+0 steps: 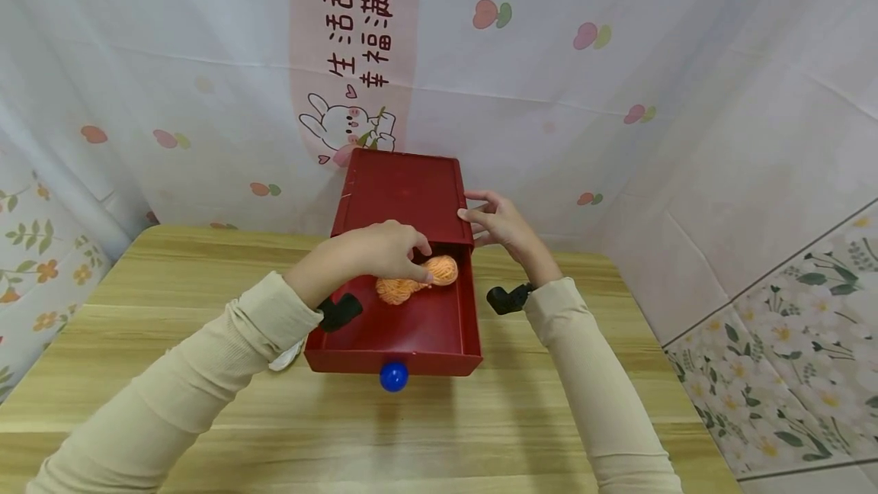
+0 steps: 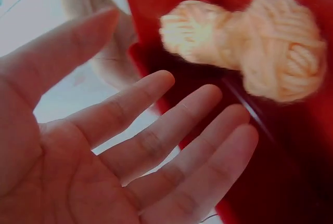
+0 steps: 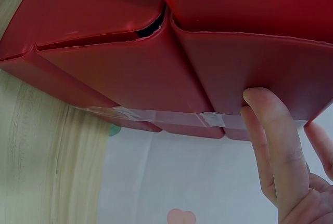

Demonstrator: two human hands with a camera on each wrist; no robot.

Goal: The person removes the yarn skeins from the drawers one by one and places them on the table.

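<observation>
A peach-orange bundle of yarn (image 1: 442, 271), narrow in the middle, lies in the pulled-out red drawer (image 1: 411, 334). My left hand (image 1: 384, 250) hovers over the drawer and hides part of the yarn in the head view. In the left wrist view its fingers are spread and nearly straight, with the yarn (image 2: 283, 50) beyond the fingertips. My right hand (image 1: 504, 227) is at the right side of the red box (image 1: 405, 197). Its thumb lies at the top edge, and in the right wrist view its fingertips (image 3: 260, 96) touch the side wall.
A blue round knob (image 1: 394, 376) sticks out from the drawer front. Clear tape (image 3: 156, 116) runs across the box's stacked sections. A whitish thing (image 1: 286, 357) shows partly beside the drawer's left. Behind the wooden table (image 1: 226, 402) hangs a printed curtain (image 1: 535, 97).
</observation>
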